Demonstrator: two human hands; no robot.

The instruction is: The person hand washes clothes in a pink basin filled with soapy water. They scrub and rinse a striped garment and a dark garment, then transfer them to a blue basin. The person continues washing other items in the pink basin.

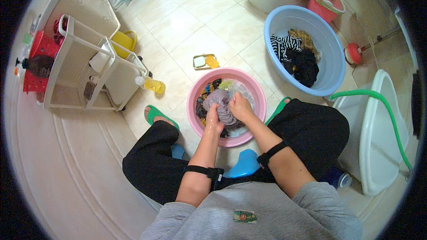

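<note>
Between my feet stands a pink basin (194, 126) with water, suds and patterned dark clothes (201, 106) in it. Over it I hold a bunched wet grey-mauve cloth (219, 99). My left hand (214, 116) grips the cloth at its lower left, fingers wrapped round it. My right hand (240, 107) is closed like a fist at the cloth's right side, pinching its edge. What kind of garment it is, I cannot tell. Something yellow-green (227, 84) shows at the basin's far side.
A soap dish (198, 67) with soap lies beyond the basin. A bottle of yellow liquid (155, 86) is at left, beside a white shelf rack (100, 73). Far right, a blue tub (331, 58) holds clothes; a white tub with a green hose (386, 106) leans near my right knee.
</note>
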